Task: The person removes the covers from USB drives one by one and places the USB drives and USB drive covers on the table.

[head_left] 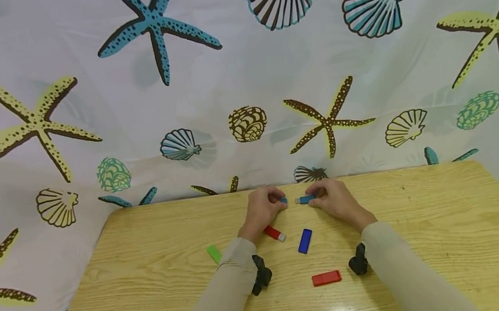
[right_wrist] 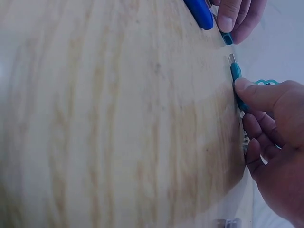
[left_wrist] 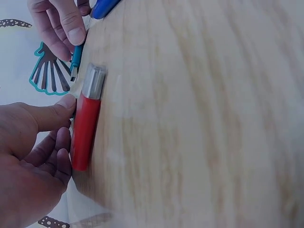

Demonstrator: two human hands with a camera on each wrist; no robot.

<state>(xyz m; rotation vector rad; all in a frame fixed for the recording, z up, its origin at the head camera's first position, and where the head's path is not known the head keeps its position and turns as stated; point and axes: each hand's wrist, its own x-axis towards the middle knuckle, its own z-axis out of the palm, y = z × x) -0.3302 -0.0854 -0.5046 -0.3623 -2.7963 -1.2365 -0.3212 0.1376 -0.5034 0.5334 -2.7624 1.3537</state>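
Note:
Near the table's far edge, my right hand (head_left: 334,199) pinches a teal-blue USB stick (head_left: 305,200) between thumb and fingers. Its bare metal plug points left. Facing it across a small gap, my left hand (head_left: 264,207) pinches a matching blue cap (head_left: 284,201), mostly covered by the fingers; its open end shows in the right wrist view as a teal cap (right_wrist: 228,38). A red USB stick (head_left: 274,233) with its metal plug uncovered lies just below my left hand. It shows large beside the left fingers in the left wrist view, as a red stick (left_wrist: 86,128).
A dark blue cap-like piece (head_left: 305,241) lies between the forearms. Closer to me is a red cap (head_left: 326,278). A green piece (head_left: 214,253) lies left of the left wrist, partly behind the sleeve. A patterned curtain (head_left: 250,160) hangs behind the wooden table (head_left: 435,235).

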